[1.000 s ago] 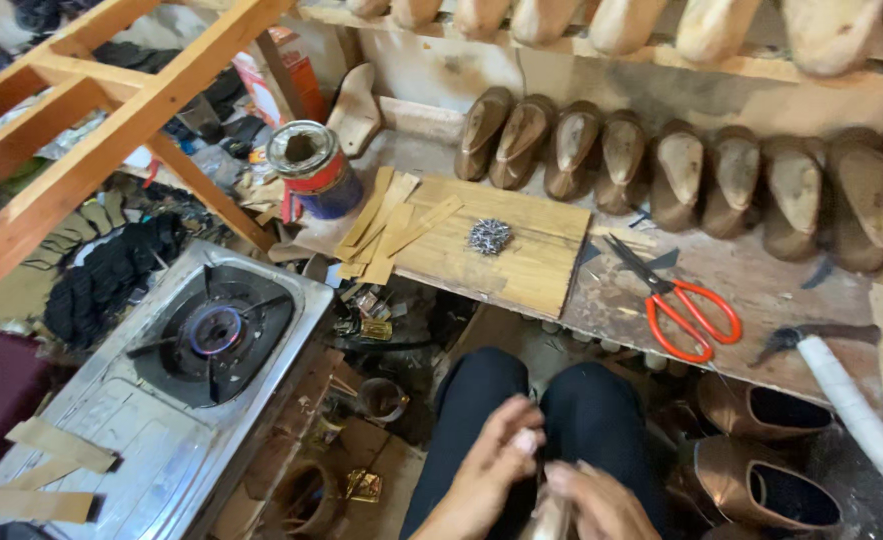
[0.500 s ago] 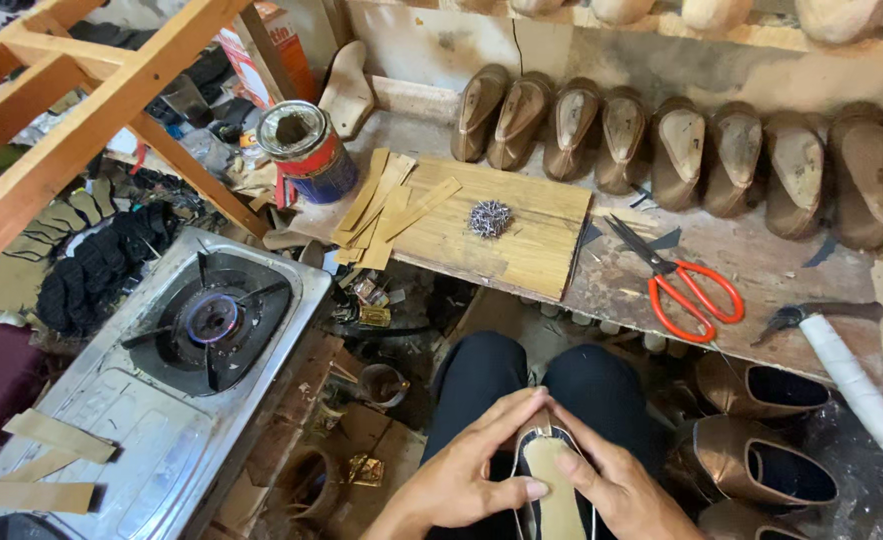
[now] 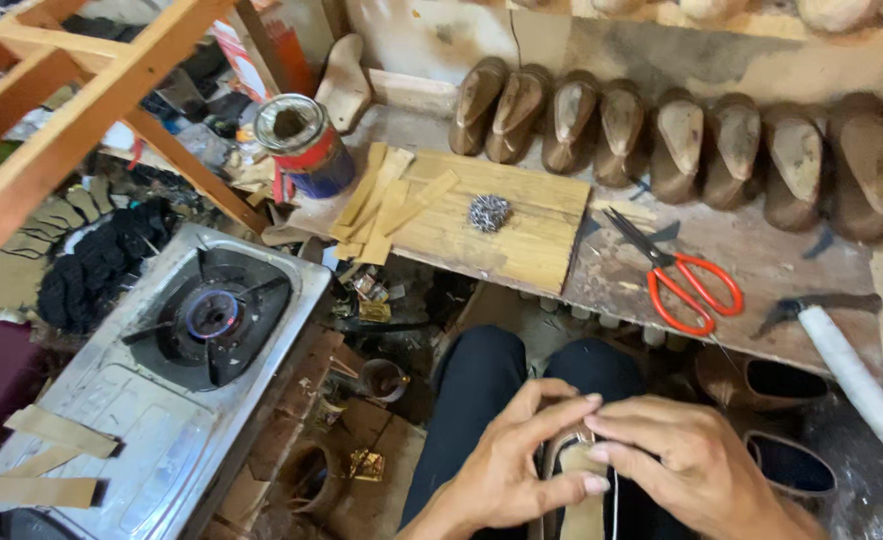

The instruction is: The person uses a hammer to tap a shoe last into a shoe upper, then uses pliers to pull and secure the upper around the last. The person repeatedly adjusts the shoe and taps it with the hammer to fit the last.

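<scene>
A shoe on its last (image 3: pixel 583 480) rests sole-up on my lap, its tan insole facing me. My left hand (image 3: pixel 506 468) cups the shoe's left side, thumb and fingers curled around it. My right hand (image 3: pixel 683 458) presses on the toe end from the right, fingertips pinched at the upper's edge near a small nail. Both hands meet over the toe. Most of the shoe is hidden under my hands.
A gas stove (image 3: pixel 171 350) burns with a blue flame at left. On the bench lie a wooden board (image 3: pixel 516 235) with tan strips and a pile of nails (image 3: pixel 488 211), red scissors (image 3: pixel 686 280), a hammer (image 3: pixel 841 355), a glue can (image 3: pixel 301 145), a row of lasted shoes (image 3: pixel 681 140).
The shoe has come up into view between my hands, and my fingers have closed together over its toe end. The view has tilted down slightly.
</scene>
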